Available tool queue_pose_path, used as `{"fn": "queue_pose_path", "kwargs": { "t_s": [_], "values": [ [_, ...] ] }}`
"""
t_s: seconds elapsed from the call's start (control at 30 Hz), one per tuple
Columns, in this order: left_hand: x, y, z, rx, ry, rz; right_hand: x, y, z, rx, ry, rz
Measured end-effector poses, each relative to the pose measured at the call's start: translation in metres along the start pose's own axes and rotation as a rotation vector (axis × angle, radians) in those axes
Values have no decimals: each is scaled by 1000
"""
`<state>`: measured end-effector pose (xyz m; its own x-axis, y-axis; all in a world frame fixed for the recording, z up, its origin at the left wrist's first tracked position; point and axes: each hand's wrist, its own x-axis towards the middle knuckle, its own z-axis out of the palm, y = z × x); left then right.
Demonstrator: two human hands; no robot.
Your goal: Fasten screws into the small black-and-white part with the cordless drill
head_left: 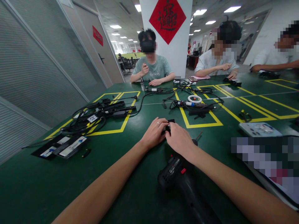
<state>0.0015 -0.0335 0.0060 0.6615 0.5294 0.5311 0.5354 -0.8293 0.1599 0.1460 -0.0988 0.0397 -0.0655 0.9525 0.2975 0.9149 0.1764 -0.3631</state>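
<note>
Near the middle of the green table [121, 174], my left hand [154, 133] and my right hand [179, 138] meet around a small black part [171, 120]. Fingers of both hands are bent and closed on it, and they cover most of it. A ring shows on a finger of my left hand. Beneath my right wrist lies a black power drill [171, 171] with red buttons, its thin bit poking out beyond my right forearm.
Tangled black cables and tools [102, 112] lie at the left, beside flat black packets [70, 146]. More cables, a white ring [194, 99] and a pen-like tool are ahead. A pale blue case [260, 129] sits right. Several people sit across the table.
</note>
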Motion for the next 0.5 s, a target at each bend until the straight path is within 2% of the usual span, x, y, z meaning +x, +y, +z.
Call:
{"fn": "queue_pose_path", "kwargs": {
  "t_s": [0.33, 0.5],
  "values": [
    [0, 3, -5, -43, 79, 72, 1, 3, 0, 226, 40, -35],
    [-2, 4, -5, -23, 128, 92, 7, 8, 1, 415, -6, -102]
  ]
}}
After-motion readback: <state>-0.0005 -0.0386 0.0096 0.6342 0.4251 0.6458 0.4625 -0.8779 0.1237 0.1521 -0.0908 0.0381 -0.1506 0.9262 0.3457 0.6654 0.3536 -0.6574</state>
